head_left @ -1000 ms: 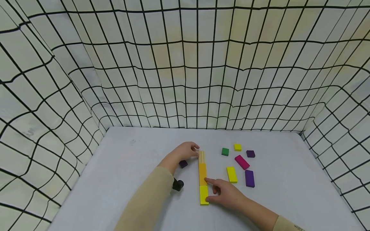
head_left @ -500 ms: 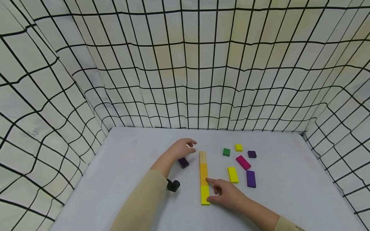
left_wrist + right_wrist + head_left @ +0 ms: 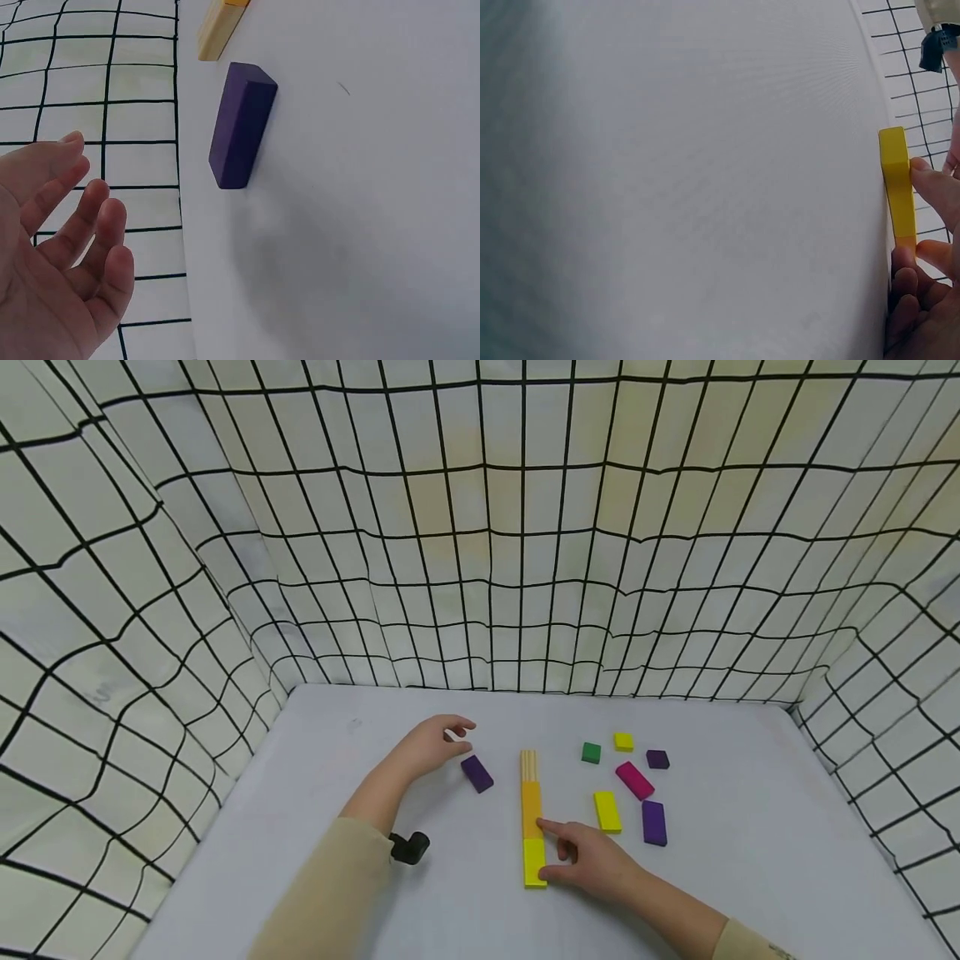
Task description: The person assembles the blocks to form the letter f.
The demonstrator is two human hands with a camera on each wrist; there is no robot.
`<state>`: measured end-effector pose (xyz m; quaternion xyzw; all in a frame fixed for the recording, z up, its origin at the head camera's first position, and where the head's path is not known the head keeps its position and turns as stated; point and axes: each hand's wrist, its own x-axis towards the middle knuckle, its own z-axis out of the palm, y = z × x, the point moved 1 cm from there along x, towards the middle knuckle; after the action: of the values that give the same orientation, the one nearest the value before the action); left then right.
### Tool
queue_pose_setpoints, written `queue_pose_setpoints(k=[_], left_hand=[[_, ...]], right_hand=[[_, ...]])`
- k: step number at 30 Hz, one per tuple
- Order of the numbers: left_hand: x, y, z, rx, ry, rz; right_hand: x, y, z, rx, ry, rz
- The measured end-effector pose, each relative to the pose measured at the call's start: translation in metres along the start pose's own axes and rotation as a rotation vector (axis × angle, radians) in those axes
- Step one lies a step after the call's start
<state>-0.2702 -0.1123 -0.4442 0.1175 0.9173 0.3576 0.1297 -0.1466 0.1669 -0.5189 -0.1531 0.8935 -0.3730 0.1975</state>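
In the head view, a row on the table joins a yellow block (image 3: 533, 864), an orange block (image 3: 531, 802) and a pale wooden piece with lengthwise lines (image 3: 529, 765), end to end. My right hand (image 3: 596, 862) rests at the row's right side, forefinger tip touching the orange block and thumb on the yellow one; its other fingers are curled. My left hand (image 3: 426, 748) hovers left of the row with loosely bent fingers, holding nothing. Just right of it lies a dark purple block (image 3: 477, 774), apart from the fingers, also seen in the left wrist view (image 3: 244, 126).
To the right lie a green block (image 3: 591, 752), a small yellow block (image 3: 623, 742), a small dark purple block (image 3: 657, 759), a magenta block (image 3: 635, 780), a longer yellow block (image 3: 607, 812) and a purple block (image 3: 654, 823). Black netting (image 3: 517, 585) walls the white table (image 3: 750, 827).
My left hand has drawn away leftward from the pale end of the row, uncovering the dark purple block near it. The right hand stays on the yellow and orange blocks.
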Motion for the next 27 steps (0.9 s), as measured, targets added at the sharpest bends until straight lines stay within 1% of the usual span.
queue_pose_setpoints(k=[6, 12, 15, 18, 22, 27], left_hand=[[-0.007, -0.01, -0.007, 0.008, -0.007, 0.006], [-0.008, -0.013, -0.01, 0.007, -0.013, 0.004], [-0.007, -0.013, -0.01, 0.04, -0.028, 0.005], [-0.005, -0.014, -0.006, 0.089, -0.048, 0.012], [-0.003, -0.015, 0.004, 0.167, -0.079, 0.033], [0.0, -0.017, 0.018, 0.22, -0.122, 0.05]], right_hand=[[0.0, 0.001, 0.0, 0.004, 0.003, 0.006], [0.0, 0.002, 0.001, 0.014, 0.004, 0.015], [-0.001, 0.002, 0.001, 0.02, 0.006, 0.012], [-0.001, 0.002, 0.0, 0.019, 0.01, 0.004], [-0.002, 0.002, 0.0, 0.017, 0.011, 0.001], [-0.001, 0.001, 0.0, 0.022, 0.001, 0.008]])
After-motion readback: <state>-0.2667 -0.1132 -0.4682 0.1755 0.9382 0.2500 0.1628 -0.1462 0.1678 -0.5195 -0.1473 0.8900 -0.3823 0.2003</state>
